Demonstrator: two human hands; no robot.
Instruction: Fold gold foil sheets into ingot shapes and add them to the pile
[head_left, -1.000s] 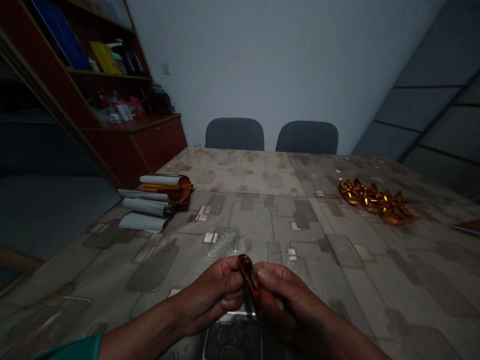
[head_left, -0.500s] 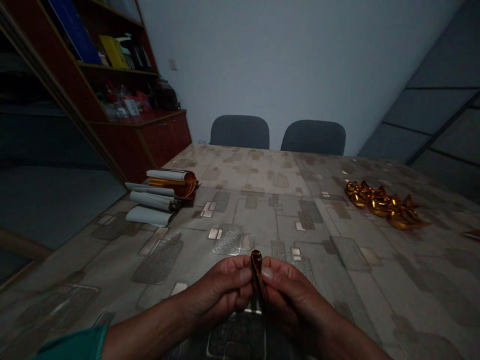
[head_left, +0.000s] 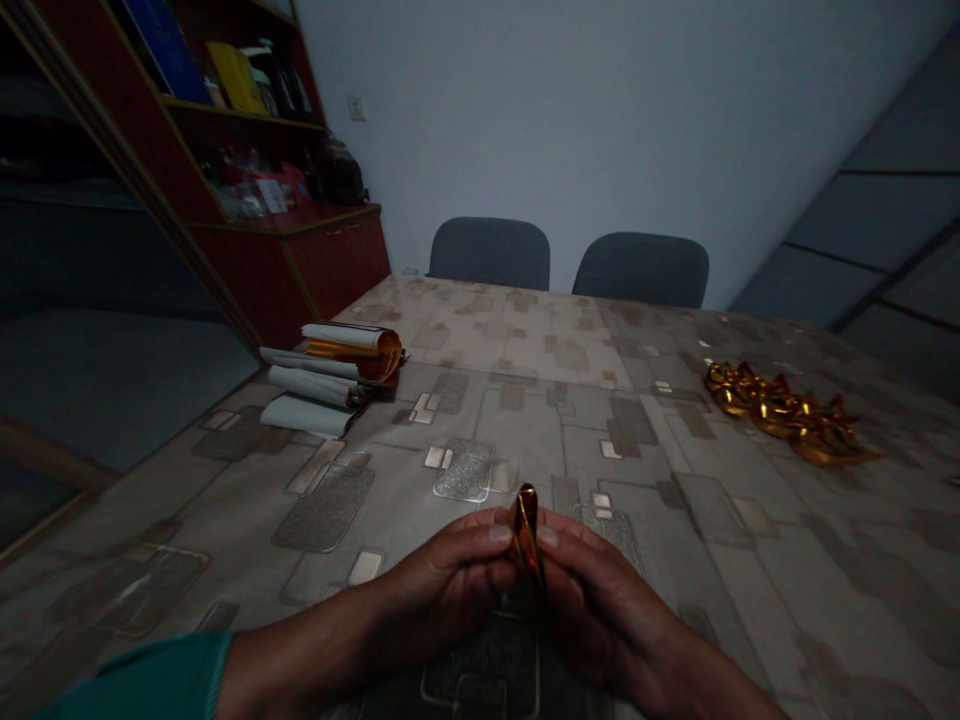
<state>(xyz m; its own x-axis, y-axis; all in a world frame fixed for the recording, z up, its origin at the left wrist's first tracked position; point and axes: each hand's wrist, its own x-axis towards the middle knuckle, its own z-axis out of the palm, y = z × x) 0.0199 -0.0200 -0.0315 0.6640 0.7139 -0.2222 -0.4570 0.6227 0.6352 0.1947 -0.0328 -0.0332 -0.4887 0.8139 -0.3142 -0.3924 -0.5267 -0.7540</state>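
Note:
Between both hands, near the table's front, stands a folded piece of shiny gold foil paper [head_left: 528,530], narrow edge toward me. My left hand [head_left: 469,560] pinches it from the left with thumb and fingers. From the right, my right hand [head_left: 589,575] grips the same piece, its thumb pressed against the side. The lower end of the foil is partly hidden by the fingers. Several folded gold foil ingots [head_left: 795,415] lie in a cluster on the right of the table. To the left, curled sheets of gold foil paper with pale backs [head_left: 315,415] lie in a loose stack.
The table [head_left: 480,345] has a patterned cover. Two grey chairs [head_left: 491,252] stand at its far side against the wall. A reddish wooden cabinet [head_left: 337,265] with loaded shelves is at the back left.
The top of the folded foil looks a little more opened out between my thumbs. Both hands still hold it. The view has shifted slightly.

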